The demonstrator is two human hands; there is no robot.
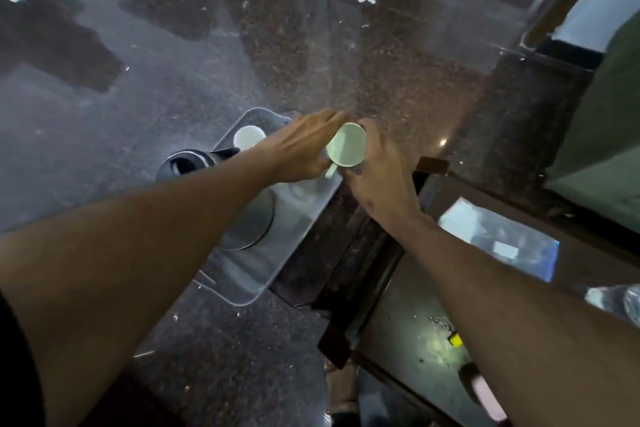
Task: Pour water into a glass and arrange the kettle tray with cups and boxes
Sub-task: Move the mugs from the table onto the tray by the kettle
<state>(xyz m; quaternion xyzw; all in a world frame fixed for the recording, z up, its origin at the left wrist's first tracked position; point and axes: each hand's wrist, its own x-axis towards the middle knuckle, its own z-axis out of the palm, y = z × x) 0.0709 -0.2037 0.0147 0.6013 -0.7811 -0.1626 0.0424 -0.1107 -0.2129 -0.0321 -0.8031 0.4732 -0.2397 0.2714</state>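
My two bare forearms reach out from the bottom of the view toward a grey tray [242, 288] that lies on the dark speckled bench [104, 114]. To the right of the tray the bench ends at a dark wooden frame [346, 253], and beyond that a glass top [415, 333] carries a small yellow thing [456, 340] and, at the right edge, part of a clear plastic bottle [620, 302].

On the tray's middle stands a round metal kettle base [252, 222]. Just left of it, over the tray's left rim, is the dark kettle [194, 163], its spout toward the far end.

Further out, both hands meet around a white cup [346, 149] held above the tray's right far part, mouth tipped toward me, handle pointing down. My left hand [301, 149] presses flat on the cup's left side, fingers stretched out. My right hand [377, 177] curls round its right side, so the grip of both is closed on the cup.

Beyond my left hand a second white cup [247, 137] sits upright in the tray's far corner.
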